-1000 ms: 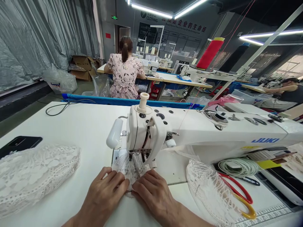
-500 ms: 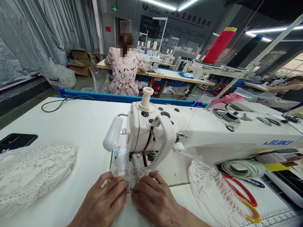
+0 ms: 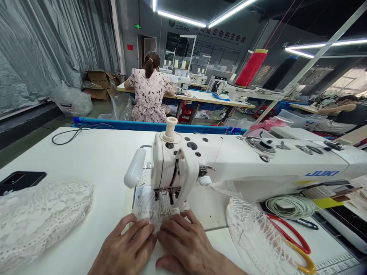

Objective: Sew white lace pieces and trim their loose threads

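Note:
A white JUKI sewing machine (image 3: 243,164) stands across the white table (image 3: 94,152). A small piece of white lace (image 3: 151,208) lies under its needle and presser foot. My left hand (image 3: 126,248) and my right hand (image 3: 186,244) lie side by side on the near edge of that lace, fingers flat and close together, pressing it onto the table. Their fingertips meet just in front of the needle.
A pile of white lace (image 3: 37,217) and a black phone (image 3: 20,179) lie at the left. More lace (image 3: 252,233), red-and-yellow scissors (image 3: 295,240) and a coil of cord (image 3: 289,206) lie at the right. A red thread cone (image 3: 250,68) stands behind. Other people sit at tables beyond.
My hands have slid slightly toward me on the lace; the view has shifted a little. Nothing else on the table has moved.

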`<state>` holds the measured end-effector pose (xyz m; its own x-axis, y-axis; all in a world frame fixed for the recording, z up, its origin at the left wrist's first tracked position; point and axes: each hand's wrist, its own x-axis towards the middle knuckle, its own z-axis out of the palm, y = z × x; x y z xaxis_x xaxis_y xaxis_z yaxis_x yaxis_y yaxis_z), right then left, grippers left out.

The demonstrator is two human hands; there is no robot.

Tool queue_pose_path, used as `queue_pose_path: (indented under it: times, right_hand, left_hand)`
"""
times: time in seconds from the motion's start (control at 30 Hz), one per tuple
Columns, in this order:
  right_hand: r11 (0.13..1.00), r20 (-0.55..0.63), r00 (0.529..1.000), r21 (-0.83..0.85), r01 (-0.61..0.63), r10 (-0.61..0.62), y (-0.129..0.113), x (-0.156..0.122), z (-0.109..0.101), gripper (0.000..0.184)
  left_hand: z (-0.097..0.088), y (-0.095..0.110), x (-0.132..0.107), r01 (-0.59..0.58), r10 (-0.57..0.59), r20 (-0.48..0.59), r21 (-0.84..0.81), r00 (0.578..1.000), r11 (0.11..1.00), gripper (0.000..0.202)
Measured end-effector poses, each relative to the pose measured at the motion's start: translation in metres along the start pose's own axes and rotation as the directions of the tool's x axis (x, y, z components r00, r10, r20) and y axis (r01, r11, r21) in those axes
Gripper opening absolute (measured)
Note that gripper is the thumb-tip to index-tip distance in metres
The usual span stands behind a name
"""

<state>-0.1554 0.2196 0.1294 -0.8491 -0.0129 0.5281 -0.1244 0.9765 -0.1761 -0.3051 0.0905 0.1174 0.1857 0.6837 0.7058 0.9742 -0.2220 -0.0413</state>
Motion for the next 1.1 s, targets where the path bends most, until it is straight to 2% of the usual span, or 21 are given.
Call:
queue_pose_path:
  times: [0.1,0.3,0.5,0.63,0.73,0.8,0.9,1.1]
  right_hand:
    - [0.997,-0.073,0.996,-0.059,-0.045,0.041,0.006,0.002,0.006,0.062]
    - [0.986,-0.144,0.984,-0.116,-0.121,0.104,0.022,0.005,0.016,0.076]
    - [0.963,-0.071,0.99,-0.235,-0.136,0.122,0.029,0.005,0.018,0.065]
    - [0.965,-0.116,0.985,-0.216,-0.15,0.128,0.029,0.005,0.017,0.055]
    - [0.974,-0.102,0.991,-0.201,-0.108,0.088,0.028,0.004,0.016,0.063]
    - [0.983,-0.109,0.993,-0.172,-0.06,0.041,0.026,0.003,0.015,0.068]
    - [0.991,-0.13,0.991,-0.127,-0.034,0.017,0.023,0.002,0.016,0.065]
    - [0.993,-0.165,0.986,-0.104,-0.05,0.033,0.02,0.003,0.015,0.062]
  left_hand:
    - [0.004,-0.007,0.0,0.001,-0.002,0.023,0.037,1.0,0.999,0.028]
    - [0.021,-0.026,0.003,0.059,-0.059,0.084,0.004,0.995,0.998,0.023]
    - [0.028,-0.034,0.007,0.072,-0.072,0.094,0.003,0.993,0.997,0.029]
    - [0.032,-0.034,0.001,0.073,-0.076,0.118,0.03,0.99,0.997,0.027]
    - [0.034,-0.032,-0.001,0.057,-0.062,0.107,0.045,0.992,0.997,0.027]
    - [0.033,-0.03,0.001,0.043,-0.046,0.055,0.045,0.997,0.998,0.026]
    - [0.029,-0.026,0.005,0.02,-0.02,-0.009,0.052,1.0,0.998,0.027]
    - [0.024,-0.023,0.005,0.014,-0.013,-0.016,0.11,1.0,0.994,0.033]
